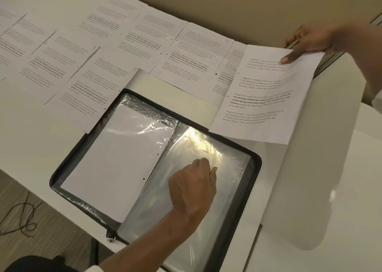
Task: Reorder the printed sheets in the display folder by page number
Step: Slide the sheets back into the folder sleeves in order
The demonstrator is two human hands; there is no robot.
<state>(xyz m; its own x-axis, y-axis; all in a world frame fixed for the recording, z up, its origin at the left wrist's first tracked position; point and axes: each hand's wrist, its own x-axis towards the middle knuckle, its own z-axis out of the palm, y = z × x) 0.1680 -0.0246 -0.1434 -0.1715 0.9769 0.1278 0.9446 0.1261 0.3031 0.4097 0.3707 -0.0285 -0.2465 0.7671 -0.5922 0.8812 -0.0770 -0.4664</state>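
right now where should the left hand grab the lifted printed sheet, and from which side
Probably its near bottom edge, coming from the display folder side. The printed sheet is held only at its far top edge by the right hand, so the near end hangs free over the folder, close to the left hand pinching the plastic sleeve.

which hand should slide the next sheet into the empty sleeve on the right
Right. The right hand grips the white printed sheet by the black zipped display folder, while the left hand pinches the clear plastic sleeve, seemingly to open it.
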